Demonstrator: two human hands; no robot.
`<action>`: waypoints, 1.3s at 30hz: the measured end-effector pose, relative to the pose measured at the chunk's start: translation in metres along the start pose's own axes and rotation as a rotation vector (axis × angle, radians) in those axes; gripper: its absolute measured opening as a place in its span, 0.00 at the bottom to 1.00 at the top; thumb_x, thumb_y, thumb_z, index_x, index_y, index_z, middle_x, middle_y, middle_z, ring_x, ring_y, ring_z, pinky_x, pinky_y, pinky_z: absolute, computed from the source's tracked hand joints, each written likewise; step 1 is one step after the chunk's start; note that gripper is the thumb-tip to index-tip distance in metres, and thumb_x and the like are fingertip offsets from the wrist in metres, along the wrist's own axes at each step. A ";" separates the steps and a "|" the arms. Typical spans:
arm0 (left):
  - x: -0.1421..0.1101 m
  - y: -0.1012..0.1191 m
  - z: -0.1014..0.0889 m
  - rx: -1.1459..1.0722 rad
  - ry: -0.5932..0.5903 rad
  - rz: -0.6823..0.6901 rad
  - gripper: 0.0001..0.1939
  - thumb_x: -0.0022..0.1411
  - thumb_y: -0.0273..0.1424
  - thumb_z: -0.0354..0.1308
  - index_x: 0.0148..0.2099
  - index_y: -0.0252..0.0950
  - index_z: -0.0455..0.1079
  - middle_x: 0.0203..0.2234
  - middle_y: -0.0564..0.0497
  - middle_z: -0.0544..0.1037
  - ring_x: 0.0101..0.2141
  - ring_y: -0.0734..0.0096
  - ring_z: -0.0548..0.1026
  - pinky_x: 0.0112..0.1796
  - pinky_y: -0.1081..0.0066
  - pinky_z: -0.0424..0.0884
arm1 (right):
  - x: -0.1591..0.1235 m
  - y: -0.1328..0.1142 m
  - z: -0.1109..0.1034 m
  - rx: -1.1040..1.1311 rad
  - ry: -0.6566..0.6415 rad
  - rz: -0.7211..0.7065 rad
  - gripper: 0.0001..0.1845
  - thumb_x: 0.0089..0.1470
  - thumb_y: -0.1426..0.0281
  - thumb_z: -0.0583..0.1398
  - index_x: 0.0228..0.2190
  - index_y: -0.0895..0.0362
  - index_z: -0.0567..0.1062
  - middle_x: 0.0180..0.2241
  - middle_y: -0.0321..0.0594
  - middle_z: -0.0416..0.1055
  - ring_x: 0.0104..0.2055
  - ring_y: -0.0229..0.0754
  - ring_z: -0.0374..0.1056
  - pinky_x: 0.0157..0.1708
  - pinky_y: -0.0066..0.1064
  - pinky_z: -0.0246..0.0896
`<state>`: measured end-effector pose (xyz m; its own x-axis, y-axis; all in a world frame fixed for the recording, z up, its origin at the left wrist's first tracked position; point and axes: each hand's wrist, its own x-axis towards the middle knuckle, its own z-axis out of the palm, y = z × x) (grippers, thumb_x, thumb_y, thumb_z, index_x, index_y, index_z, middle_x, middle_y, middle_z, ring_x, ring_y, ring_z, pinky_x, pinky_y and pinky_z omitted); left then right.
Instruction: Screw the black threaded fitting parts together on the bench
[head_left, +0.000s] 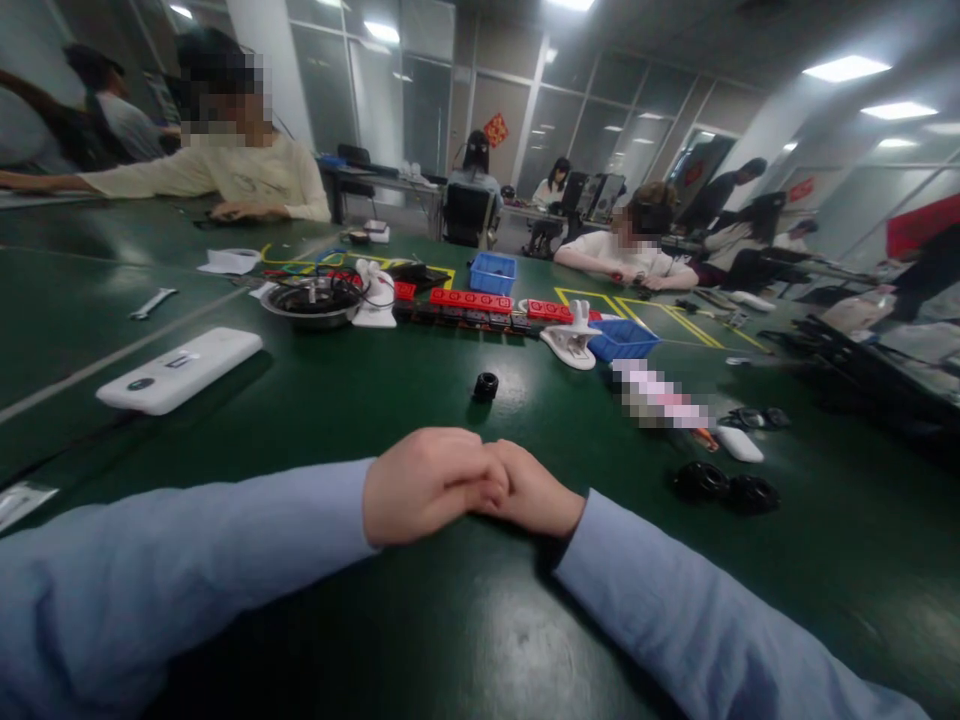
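Observation:
My left hand point(421, 487) and my right hand point(541, 492) are clasped together just above the green tabletop point(450, 640). The fingers of my left hand curl against my right hand; most of my right hand's fingers are hidden in the clasp. No object shows between them. A small black ribbed cylindrical part point(486, 386) stands on the table a little beyond my hands, touched by neither. Two round black parts point(726, 487) lie off to the right of my right hand.
A white oblong device point(184, 370) and a wrench point(154, 304) lie left. Farther back are a metal bowl point(311, 315), red blocks point(472, 301), white clips point(574, 340) and blue bins point(493, 272). A white case point(740, 444) sits right. Other people sit across the table.

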<state>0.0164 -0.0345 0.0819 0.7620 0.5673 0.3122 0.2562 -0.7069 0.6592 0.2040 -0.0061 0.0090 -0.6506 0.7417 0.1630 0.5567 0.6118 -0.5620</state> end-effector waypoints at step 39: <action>0.015 -0.051 0.004 0.557 -0.011 -0.138 0.26 0.46 0.52 0.64 0.32 0.34 0.66 0.30 0.48 0.71 0.34 0.61 0.69 0.35 0.64 0.65 | 0.001 -0.002 -0.003 -0.006 -0.006 0.068 0.18 0.44 0.60 0.66 0.31 0.59 0.71 0.29 0.39 0.69 0.30 0.39 0.62 0.31 0.31 0.55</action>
<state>0.0171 0.0086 0.0498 0.7045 0.6681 0.2395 0.6264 -0.7439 0.2327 0.2039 -0.0051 0.0128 -0.6146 0.7798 0.1194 0.6028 0.5618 -0.5666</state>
